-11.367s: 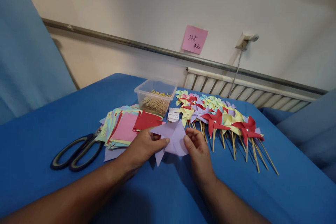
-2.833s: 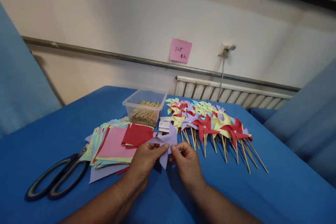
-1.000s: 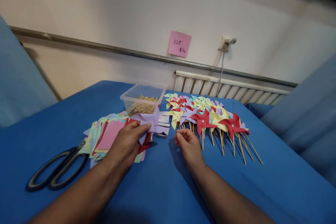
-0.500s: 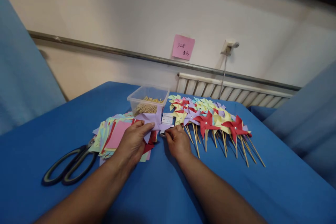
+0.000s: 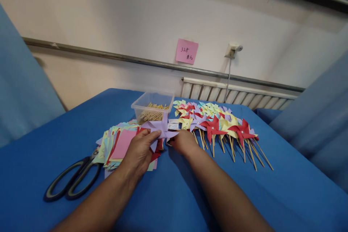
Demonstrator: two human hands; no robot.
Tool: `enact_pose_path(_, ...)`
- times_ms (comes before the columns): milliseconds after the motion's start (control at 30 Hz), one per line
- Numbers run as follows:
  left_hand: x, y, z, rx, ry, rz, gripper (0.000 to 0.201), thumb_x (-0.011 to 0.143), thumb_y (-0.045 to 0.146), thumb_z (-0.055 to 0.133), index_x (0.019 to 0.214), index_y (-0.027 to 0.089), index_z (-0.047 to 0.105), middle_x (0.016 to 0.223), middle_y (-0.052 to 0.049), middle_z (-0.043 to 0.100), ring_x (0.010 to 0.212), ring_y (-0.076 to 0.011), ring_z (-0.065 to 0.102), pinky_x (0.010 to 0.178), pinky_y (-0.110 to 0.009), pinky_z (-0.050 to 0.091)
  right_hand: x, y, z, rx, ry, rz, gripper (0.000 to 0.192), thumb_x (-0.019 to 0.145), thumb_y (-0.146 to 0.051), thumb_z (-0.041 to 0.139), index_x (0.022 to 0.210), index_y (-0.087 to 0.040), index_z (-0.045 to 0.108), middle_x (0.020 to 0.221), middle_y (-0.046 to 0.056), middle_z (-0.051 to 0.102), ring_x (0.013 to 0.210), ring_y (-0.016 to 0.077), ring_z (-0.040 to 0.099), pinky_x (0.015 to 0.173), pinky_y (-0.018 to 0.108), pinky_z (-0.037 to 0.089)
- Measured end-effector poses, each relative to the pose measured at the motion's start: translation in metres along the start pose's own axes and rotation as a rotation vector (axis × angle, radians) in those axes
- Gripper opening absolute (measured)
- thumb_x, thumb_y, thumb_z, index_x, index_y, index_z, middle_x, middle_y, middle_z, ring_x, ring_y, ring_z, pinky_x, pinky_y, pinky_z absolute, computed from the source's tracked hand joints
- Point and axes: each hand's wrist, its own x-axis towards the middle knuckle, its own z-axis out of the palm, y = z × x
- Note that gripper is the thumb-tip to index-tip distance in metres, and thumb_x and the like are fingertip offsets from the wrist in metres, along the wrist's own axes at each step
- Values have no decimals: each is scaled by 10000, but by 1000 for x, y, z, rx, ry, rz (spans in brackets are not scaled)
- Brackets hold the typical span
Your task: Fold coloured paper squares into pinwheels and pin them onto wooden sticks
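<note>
My left hand (image 5: 141, 148) pinches a folded purple paper pinwheel (image 5: 160, 129) between thumb and fingers, its blades standing out above the hand. It has no stick that I can see. Close to its right, my right hand (image 5: 185, 142) is lowered with curled fingers at a small white box (image 5: 173, 126) with printing on it. The pinwheel's right blade and the hand itself cover the fingertips, so what they hold is hidden. Under and left of my left hand lies a stack of coloured paper sheets (image 5: 125, 144), pink on top.
Large dark-handled scissors (image 5: 73, 179) lie left of the paper. A clear plastic box (image 5: 138, 106) of wooden sticks (image 5: 153, 111) stands behind. At right lie rows of pinwheels on sticks (image 5: 212, 128). The blue-covered table (image 5: 168, 195) meets a wall with a radiator (image 5: 236, 94).
My right hand has moved slightly further in at the small box, its fingertips now behind the purple blade. The left hand keeps its pinwheel, turned a little. The camera view has shifted slightly.
</note>
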Motion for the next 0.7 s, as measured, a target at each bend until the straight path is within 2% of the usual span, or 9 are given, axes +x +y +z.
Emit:
enact_pose_path(167,1,0,-1,7,-9,-8,170,617,122,718,745,160,612,609,1,667,497,-141,613,488,-251,519,2,-2,2,3,-7,-47,354,732,-174,639,1050,-318,700,1000,42,730,910,252,654,717,304,448)
enact_pose_path(400,-1,-1,1,14,-21,-4,162,606,141,731,722,148,619,602,-2,668,501,-135,606,501,-240,503,1,0,9,30,6,-92,378,728,-97,623,1046,-285,704,1037,63,717,987,267,631,789,315,448)
enact_pose_path(567,-2,-1,1,22,-20,-5,143,610,156,732,686,153,611,583,5,656,489,-126,591,492,-229,482,-4,3,10,74,24,-100,343,743,-91,618,1034,-251,705,1063,85,705,983,268,629,791,307,435)
enact_pose_path(700,-2,-2,0,54,-41,-2,124,628,176,725,678,155,613,564,7,641,473,-127,580,480,-233,473,-8,9,7,143,59,-88,227,810,-185,593,1011,-221,691,1029,85,704,951,247,630,766,287,417)
